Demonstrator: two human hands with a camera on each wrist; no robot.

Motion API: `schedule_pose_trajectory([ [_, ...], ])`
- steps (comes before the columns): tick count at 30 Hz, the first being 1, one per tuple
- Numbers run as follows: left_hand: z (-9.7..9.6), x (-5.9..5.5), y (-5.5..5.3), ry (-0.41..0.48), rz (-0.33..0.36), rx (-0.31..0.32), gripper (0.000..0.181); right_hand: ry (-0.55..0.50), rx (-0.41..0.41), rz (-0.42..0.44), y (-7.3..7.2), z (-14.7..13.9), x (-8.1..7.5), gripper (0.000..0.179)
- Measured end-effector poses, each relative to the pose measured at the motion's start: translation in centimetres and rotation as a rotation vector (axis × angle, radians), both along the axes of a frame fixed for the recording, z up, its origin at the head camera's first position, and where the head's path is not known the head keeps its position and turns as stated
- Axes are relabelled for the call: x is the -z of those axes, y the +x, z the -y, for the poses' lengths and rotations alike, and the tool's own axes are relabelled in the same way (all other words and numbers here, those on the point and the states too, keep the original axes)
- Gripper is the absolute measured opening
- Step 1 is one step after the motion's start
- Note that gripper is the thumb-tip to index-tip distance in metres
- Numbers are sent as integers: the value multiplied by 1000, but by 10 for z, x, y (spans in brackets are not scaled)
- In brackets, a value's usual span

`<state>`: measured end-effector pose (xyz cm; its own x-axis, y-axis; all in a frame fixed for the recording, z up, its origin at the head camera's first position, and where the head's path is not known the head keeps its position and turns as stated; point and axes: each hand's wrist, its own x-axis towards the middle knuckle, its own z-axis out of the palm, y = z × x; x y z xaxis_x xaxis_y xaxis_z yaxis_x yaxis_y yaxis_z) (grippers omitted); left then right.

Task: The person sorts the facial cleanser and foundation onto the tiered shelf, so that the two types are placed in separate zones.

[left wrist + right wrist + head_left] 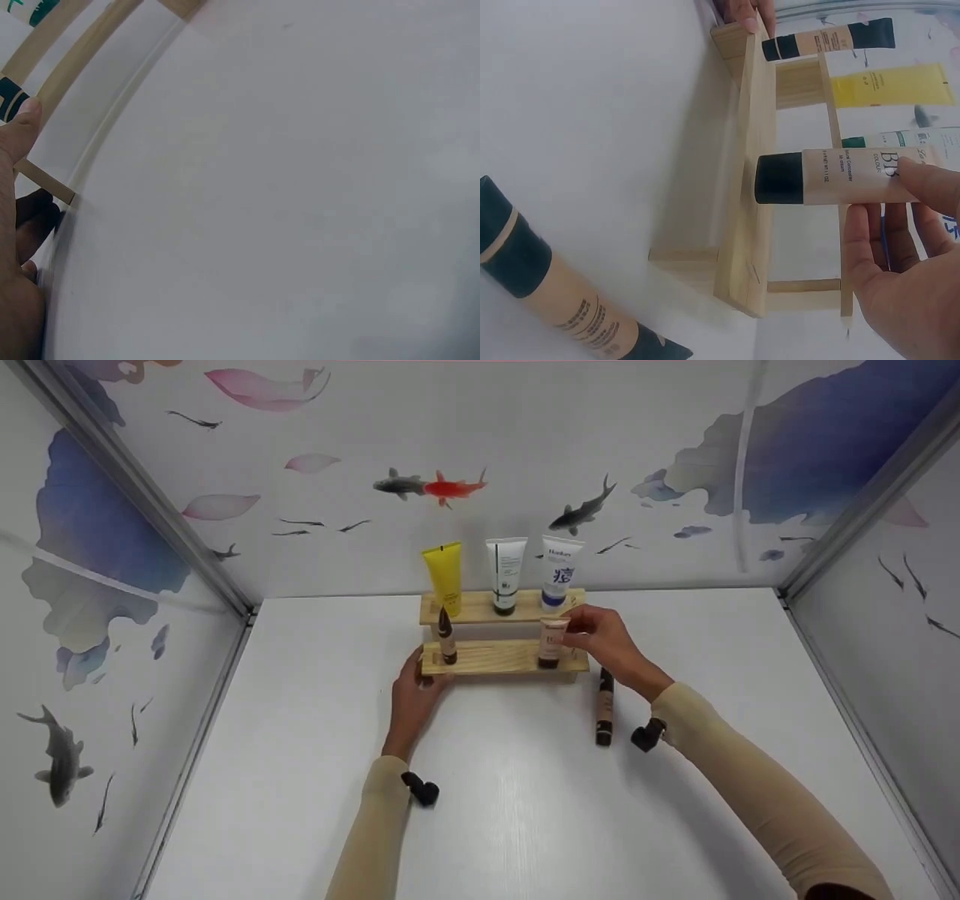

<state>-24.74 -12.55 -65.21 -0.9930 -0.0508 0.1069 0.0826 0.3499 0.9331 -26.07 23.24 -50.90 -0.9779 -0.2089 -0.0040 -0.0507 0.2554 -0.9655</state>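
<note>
A two-step wooden rack (495, 658) stands near the back wall. My left hand (416, 690) grips its lower left end, thumb (27, 124) on the step and other fingers by the leg. My right hand (611, 645) pinches the upper part of a beige BB cream tube (855, 176). Its black cap points down at the right end of the lower step; I cannot tell whether it bears on the wood. A beige tube with black ends (447, 637) stands on that step's left end. A similar beige tube (604, 709) lies on the table beside the rack's right end.
On the upper step stand a yellow tube (446, 577), a white tube with a dark cap (505, 574) and a white tube with a blue cap (559, 574). Printed panels with fish wall in the white table (502, 795) at the back and sides.
</note>
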Motion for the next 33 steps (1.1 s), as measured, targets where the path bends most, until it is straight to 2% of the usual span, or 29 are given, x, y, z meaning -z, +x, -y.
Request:
schedule_pose_trajectory([
  [6, 2, -1, 2, 13, -1, 6, 85, 4, -6, -8, -4, 13, 0, 27],
  [13, 2, -1, 2, 22, -8, 8, 90, -20, -18, 19, -9, 28, -1, 34],
  [20, 1, -2, 3, 24, -8, 14, 86, -31, -44, 6, -12, 39, 3, 28],
  [28, 1, -1, 3, 30, -10, 10, 83, 16, -29, 9, -13, 48, 3, 28],
  [33, 1, 0, 3, 28, 0, 7, 83, -2, -42, -2, -14, 53, 3, 26],
])
